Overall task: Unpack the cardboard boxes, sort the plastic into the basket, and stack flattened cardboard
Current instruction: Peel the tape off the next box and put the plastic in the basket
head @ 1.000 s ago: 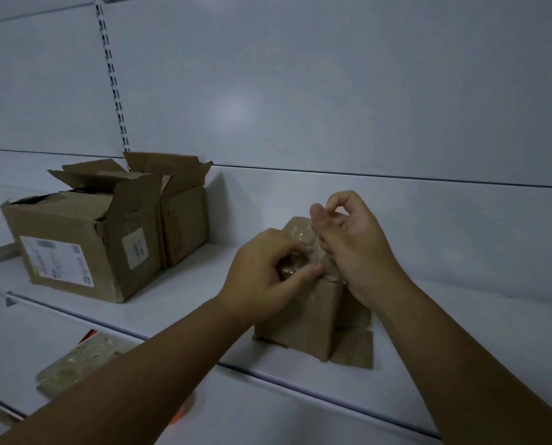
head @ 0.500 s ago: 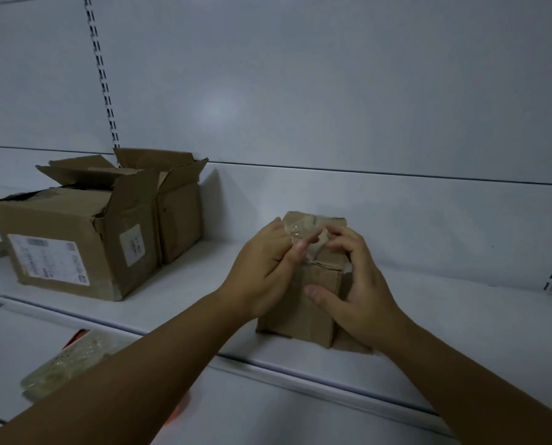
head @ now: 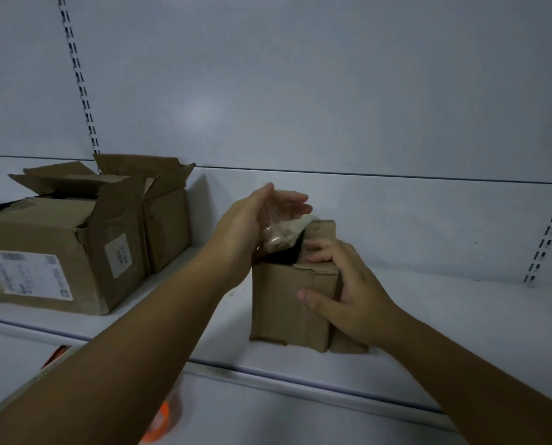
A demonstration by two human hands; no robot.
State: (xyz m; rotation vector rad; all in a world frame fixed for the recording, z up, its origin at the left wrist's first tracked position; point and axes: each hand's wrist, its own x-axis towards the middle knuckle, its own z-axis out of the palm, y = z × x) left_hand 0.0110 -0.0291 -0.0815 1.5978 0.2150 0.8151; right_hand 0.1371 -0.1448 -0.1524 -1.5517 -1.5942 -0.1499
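A small brown cardboard box [head: 287, 303] stands on the white shelf [head: 444, 319], its top now open with a dark gap showing. My right hand [head: 348, 293] grips the box's right front corner, thumb on the front face and fingers over the top edge. My left hand [head: 252, 226] is raised above the box's left side, fingers spread, with a strip of clear plastic tape [head: 281, 231] stuck to its palm side and trailing down to the box opening.
Two larger open cardboard boxes [head: 59, 252] sit on the same shelf at the left, one behind the other. Below the shelf's front edge at the lower left, an orange object [head: 162, 419] and clear plastic packaging show partly behind my left forearm. Slotted uprights run up the back wall.
My left hand has lifted away from the box top, pulling the clear tape up with it, and the top has come open. My right hand has slid down to hold the box's corner.
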